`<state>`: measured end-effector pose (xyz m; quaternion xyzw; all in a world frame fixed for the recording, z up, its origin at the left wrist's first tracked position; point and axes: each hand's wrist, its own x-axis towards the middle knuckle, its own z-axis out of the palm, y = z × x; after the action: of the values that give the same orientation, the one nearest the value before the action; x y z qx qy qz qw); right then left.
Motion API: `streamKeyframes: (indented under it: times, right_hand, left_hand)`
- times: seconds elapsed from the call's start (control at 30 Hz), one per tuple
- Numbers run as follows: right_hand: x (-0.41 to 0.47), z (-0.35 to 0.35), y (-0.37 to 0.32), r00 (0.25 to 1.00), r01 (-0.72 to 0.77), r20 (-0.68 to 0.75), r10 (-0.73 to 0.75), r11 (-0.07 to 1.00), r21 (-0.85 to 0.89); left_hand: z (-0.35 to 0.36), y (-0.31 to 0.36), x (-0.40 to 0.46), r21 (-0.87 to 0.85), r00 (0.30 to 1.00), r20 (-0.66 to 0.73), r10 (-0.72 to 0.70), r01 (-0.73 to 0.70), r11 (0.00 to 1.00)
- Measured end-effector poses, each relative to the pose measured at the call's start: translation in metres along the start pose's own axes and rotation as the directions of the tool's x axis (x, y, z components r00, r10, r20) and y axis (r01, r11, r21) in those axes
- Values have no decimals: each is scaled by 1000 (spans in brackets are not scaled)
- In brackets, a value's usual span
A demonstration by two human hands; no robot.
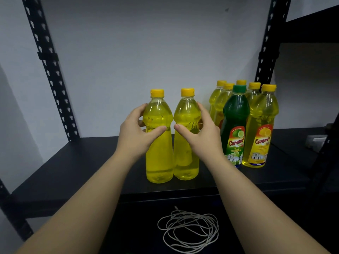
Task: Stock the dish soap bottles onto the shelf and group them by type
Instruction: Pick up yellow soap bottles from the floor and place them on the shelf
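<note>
- Standing upright on the black shelf (pixel 73 162), two clear plastic bottles of yellow liquid keep their long axes vertical, yellow caps pointing up.
- Left hand (pixel 136 132) wraps the waist of the left yellow bottle (pixel 159 158), thumb across the front, fingers curled round the far side.
- Right hand (pixel 200 132) grips the right yellow bottle (pixel 186 162) the same way at its pinched middle; the two bottles stand just beside each other, near the shelf's front edge.
- Both bottles show smooth, ribbed shoulders and no label facing this way.
- To the right stands a cluster of upright bottles: a green bottle (pixel 235 125) with a green cap, its label reading "Cammer" and "LIME" with a lime picture, and beside it a labelled yellow bottle (pixel 261 125), also reading "Cammer", with a lemon picture.
- Behind these, four more yellow-capped bottles (pixel 220 99) crowd close together.
- Perforated black metal uprights (pixel 49 70) frame the shelf against a pale wall.
- Below the shelf edge lies a loose coil of white cord (pixel 189 230).
</note>
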<state>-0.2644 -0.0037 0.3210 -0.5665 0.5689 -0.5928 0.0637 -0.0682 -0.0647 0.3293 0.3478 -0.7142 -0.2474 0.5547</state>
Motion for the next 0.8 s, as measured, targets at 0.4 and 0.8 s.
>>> streamKeyframes:
  times: [0.4, 0.8]
  right_hand:
    - [-52, 6, 69, 976, -137, 169, 140, 990, -29]
    - [-53, 2, 73, 969, -184, 172, 177, 983, 27]
  left_hand:
    - [6, -53, -56, -85, 962, 133, -240, 252, 964]
    - [-1, -66, -54, -204, 885, 346, -311, 394, 896]
